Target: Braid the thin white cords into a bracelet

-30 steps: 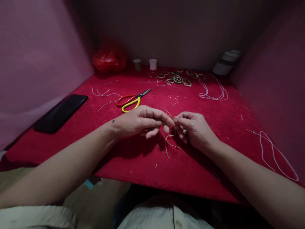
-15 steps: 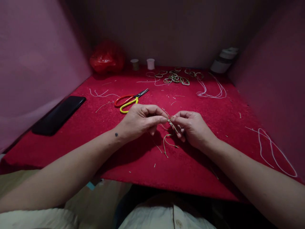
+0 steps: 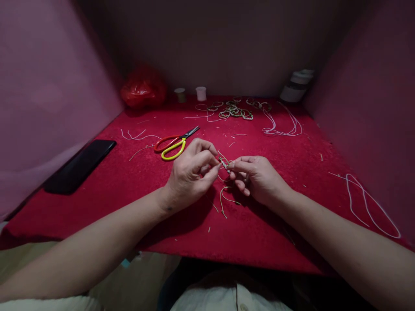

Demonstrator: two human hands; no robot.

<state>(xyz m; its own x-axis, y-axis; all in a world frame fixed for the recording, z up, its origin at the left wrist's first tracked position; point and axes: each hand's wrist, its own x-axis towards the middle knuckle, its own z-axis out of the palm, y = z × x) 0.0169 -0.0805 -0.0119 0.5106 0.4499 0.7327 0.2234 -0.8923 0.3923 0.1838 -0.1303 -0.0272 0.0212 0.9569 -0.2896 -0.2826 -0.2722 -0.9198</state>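
My left hand (image 3: 192, 172) and my right hand (image 3: 256, 177) meet over the middle of a red cloth-covered table (image 3: 129, 190). Both pinch a small braided cord piece (image 3: 224, 164) between thumb and fingers. Its loose tan ends (image 3: 223, 201) hang down and trail on the cloth below the hands. The left hand's fingers are curled with the palm turned partly upward. Scissors (image 3: 175, 143) with one red and one yellow handle lie just left of my left hand.
A black phone (image 3: 81, 164) lies at the left edge. A pile of finished braided loops (image 3: 235, 110) and white strings (image 3: 282, 125) sit at the back. A red bag (image 3: 142, 91), two small spools (image 3: 201, 93) and a white container (image 3: 296, 86) stand by the wall. A white string loop (image 3: 366, 203) lies right.
My left hand has rolled from palm-down to palm partly up and drawn back slightly while still pinching the cord. The right hand has kept its grip.
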